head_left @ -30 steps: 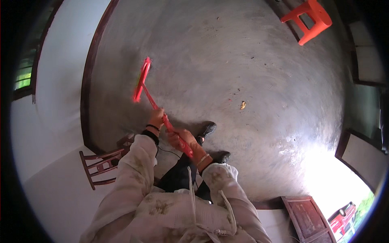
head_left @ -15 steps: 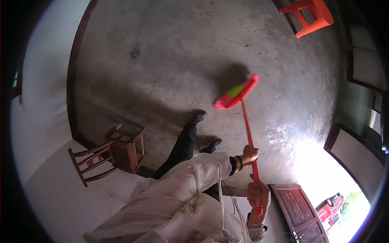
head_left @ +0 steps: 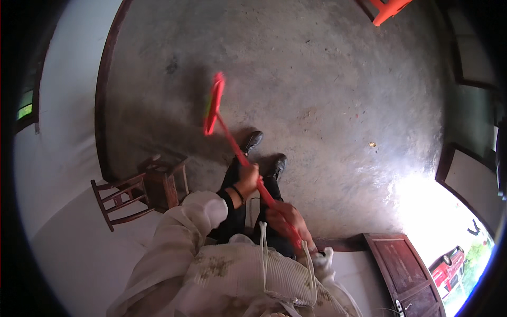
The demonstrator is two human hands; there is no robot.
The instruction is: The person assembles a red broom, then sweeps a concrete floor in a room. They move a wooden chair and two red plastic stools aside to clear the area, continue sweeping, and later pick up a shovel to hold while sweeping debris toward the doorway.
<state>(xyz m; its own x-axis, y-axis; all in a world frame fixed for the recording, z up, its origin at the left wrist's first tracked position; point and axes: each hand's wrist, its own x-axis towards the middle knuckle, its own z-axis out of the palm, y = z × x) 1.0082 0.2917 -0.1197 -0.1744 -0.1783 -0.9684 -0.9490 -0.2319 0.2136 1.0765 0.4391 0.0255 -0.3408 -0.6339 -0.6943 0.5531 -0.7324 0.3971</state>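
I hold a red broom with both hands. Its head (head_left: 213, 103) hangs over the grey concrete floor (head_left: 317, 79), up and to the left of my black shoes (head_left: 264, 153). My left hand (head_left: 247, 181) grips the red handle about halfway down. Lower on the handle, close to my chest, my right hand (head_left: 288, 219) is closed around it. The handle runs diagonally from lower right to upper left. My cream sleeves and hoodie fill the lower part of the view.
A dark wooden chair (head_left: 140, 193) stands by the white wall at the left. An orange plastic stool (head_left: 388, 8) is at the far top. A small yellowish scrap (head_left: 372, 143) lies on the floor at right. A wooden door (head_left: 406, 269) opens to bright daylight at lower right.
The broom head has swung from the right side of my feet across to the left. Both hands moved left with the handle, and the view turned.
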